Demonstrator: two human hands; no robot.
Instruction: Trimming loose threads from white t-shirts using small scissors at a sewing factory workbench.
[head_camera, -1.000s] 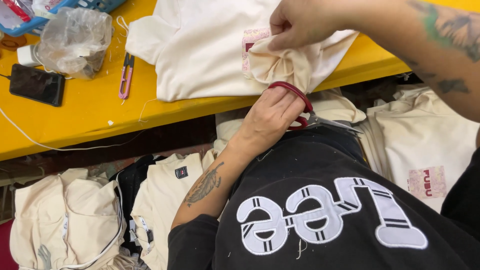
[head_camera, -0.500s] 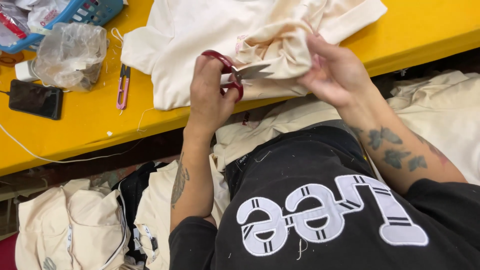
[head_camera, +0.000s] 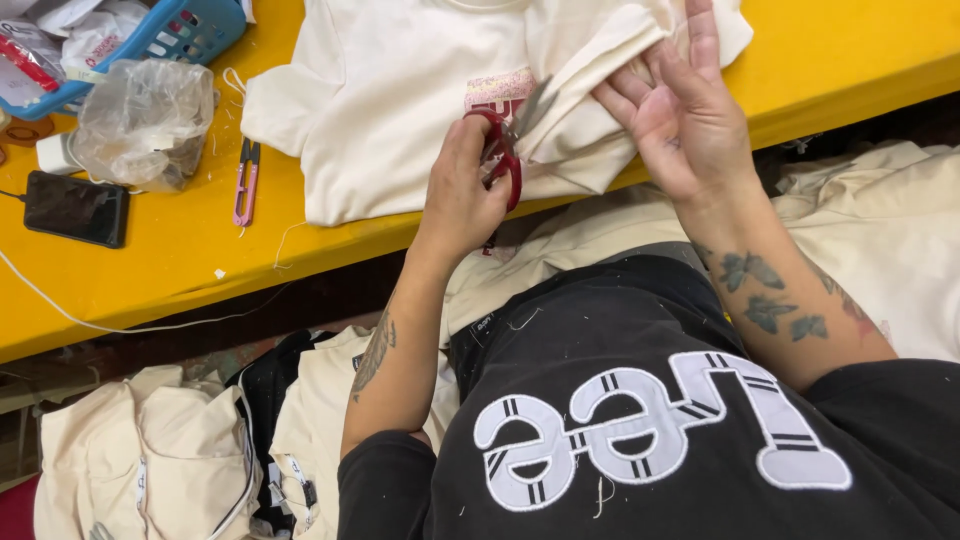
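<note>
On the left of the yellow table (head_camera: 150, 275) lie a black phone (head_camera: 76, 208), a crumpled plastic bag (head_camera: 145, 120) and small pink thread snips (head_camera: 245, 182). The left hand (head_camera: 462, 195) grips red-handled scissors (head_camera: 505, 150), fingers curled through the loops; their long axis slants, blades pointing up and right onto the cream shirt (head_camera: 400, 100). The right hand (head_camera: 685, 115), fingers spread, presses the folded cloth.
</note>
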